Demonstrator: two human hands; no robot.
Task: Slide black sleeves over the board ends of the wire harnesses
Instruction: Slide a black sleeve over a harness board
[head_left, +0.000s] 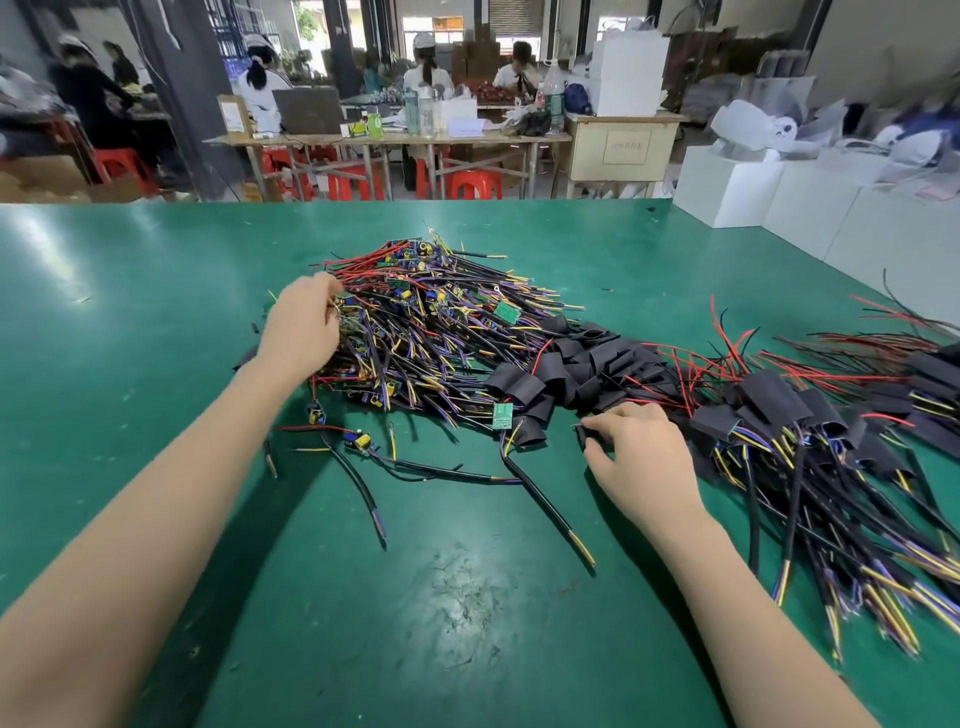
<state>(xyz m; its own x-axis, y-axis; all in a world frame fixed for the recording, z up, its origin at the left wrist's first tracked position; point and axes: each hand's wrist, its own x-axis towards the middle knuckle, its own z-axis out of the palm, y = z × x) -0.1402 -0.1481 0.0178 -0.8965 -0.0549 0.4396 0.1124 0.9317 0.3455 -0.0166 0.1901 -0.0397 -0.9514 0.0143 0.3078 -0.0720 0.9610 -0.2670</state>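
Note:
A big heap of unsleeved wire harnesses (431, 332) with small green boards lies mid-table on the green mat. My left hand (301, 327) reaches into its left edge, fingers curled round a harness there. Loose black sleeves (571, 364) are piled just right of the heap. My right hand (639, 452) rests on the mat at the front of that pile, pinching one black sleeve (587, 436) between thumb and fingers. Sleeved harnesses (810, 431) lie stacked at the right.
A few single harnesses (358, 457) lie loose on the green table (156, 291) between my arms. White boxes (779, 192) stand at the far right edge. Behind the table are other benches, red stools and several people working.

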